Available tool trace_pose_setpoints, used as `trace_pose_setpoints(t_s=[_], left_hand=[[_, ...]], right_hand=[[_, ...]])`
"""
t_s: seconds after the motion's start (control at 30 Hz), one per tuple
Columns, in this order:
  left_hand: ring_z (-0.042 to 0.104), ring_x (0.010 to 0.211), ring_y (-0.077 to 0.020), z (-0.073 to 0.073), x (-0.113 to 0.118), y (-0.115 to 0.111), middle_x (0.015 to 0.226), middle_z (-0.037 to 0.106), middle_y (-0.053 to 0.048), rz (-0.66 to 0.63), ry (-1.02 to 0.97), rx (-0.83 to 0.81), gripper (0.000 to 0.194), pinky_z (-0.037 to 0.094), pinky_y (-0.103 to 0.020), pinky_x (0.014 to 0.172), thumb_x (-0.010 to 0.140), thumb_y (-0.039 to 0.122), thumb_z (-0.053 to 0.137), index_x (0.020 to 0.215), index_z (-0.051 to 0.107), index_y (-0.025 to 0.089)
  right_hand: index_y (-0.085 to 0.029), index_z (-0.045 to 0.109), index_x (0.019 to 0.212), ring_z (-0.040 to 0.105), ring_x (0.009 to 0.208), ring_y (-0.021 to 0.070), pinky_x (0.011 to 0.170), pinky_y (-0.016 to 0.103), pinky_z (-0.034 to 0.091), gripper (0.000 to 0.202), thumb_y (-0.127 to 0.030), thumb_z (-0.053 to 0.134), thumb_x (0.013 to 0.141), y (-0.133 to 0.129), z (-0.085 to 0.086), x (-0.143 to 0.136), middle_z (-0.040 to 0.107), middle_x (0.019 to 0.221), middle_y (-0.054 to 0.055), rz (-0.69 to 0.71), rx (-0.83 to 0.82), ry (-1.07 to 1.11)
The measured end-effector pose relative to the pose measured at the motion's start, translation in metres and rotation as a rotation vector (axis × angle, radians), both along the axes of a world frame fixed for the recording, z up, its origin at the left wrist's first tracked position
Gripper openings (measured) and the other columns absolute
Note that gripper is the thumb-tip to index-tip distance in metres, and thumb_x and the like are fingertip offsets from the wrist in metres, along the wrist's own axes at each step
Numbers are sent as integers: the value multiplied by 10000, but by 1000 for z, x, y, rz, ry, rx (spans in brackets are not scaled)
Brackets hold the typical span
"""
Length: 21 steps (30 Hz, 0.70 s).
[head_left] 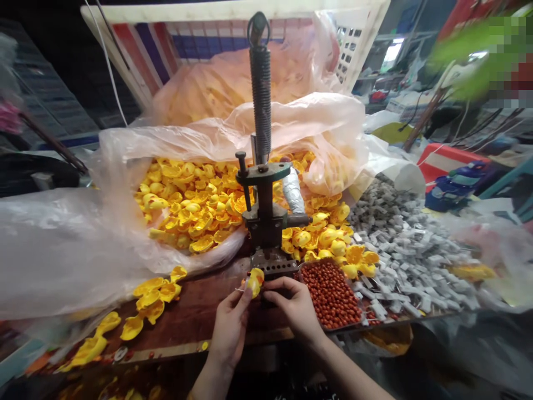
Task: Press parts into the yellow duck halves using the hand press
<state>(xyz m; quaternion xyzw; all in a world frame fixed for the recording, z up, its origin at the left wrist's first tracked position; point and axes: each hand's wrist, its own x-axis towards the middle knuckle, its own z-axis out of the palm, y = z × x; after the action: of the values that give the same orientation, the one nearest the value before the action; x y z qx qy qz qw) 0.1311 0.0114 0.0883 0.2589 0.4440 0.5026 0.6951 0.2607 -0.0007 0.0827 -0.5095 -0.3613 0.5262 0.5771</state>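
Note:
My left hand [231,325] pinches a small yellow plastic duck piece [256,281] between thumb and fingers, at the foot of a hand press [265,214]. A thin, light pin or wire sticks out to the left by the thumb. My right hand [296,308] is just right of the duck piece, thumb and forefinger brought together; whatever they hold, if anything, is too small to make out. Beside this hand are reddish-brown beads [331,294] in a shallow tray. Just beyond the fingers is the press's drilled metal block [277,269].
Behind the press, yellow plastic shells [195,208] spill from a clear plastic bag [233,130]. Further shells [152,294] lie on the table at left. A pile of grey-white parts [400,239] is at right. A white crate [358,55] stands at the back.

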Motion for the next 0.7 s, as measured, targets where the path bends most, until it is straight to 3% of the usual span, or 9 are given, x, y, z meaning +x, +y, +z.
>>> trace_pose_setpoints(t_s=[0.13,0.27,0.33,0.4,0.47,0.53,0.63,0.7], left_hand=[[666,921,-280,-2,-2,0,937,738,-135,-11,7,16,418,507,-392,852,550,379,848,865,759,120],[668,887,-272,-5,-11,1,929,740,-136,-75,70,32,436,507,-377,827,563,390,837,890,757,112],[667,856,-265,-7,-16,9,937,738,-135,-131,136,50,462,507,-374,802,595,412,814,945,749,118],[659,859,-264,-10,-17,23,943,734,-131,-157,261,133,462,501,-372,801,619,418,793,973,745,125],[641,894,-263,-14,-12,43,942,722,-122,-142,434,292,402,484,-363,833,632,398,779,932,755,132],[624,910,-252,-17,-6,62,931,697,-107,-159,599,472,310,469,-347,853,662,365,750,882,763,147],[611,893,-220,-19,1,80,940,642,-84,-317,771,656,233,465,-337,846,756,317,658,917,750,177],[597,914,-207,-17,3,83,977,614,-80,-408,851,751,206,453,-334,869,802,285,604,925,736,187]], right_hand=[[-173,725,699,664,709,195,733,323,528,172,-279,785,577,-2,-4,1,729,732,46,-6,-28,78],[-167,695,692,654,688,193,682,304,521,203,-311,788,584,3,-11,6,715,713,39,69,-32,-19],[-169,676,678,644,685,193,655,291,505,198,-335,770,627,11,-13,9,701,705,38,110,3,-227],[-175,668,682,633,748,200,692,292,484,165,-325,732,698,22,-12,10,692,765,53,103,76,-606],[-174,667,707,612,840,221,750,306,458,116,-278,702,743,32,-9,11,681,855,82,71,87,-1032],[-167,665,724,598,869,238,753,309,438,67,-224,686,751,38,-4,19,673,879,103,78,9,-1306],[-164,640,666,599,722,206,659,281,405,121,-201,636,781,50,13,52,659,725,85,50,-119,-1333],[-161,606,628,574,641,172,620,266,385,244,-244,549,850,71,38,82,625,639,65,-115,-78,-1196]])
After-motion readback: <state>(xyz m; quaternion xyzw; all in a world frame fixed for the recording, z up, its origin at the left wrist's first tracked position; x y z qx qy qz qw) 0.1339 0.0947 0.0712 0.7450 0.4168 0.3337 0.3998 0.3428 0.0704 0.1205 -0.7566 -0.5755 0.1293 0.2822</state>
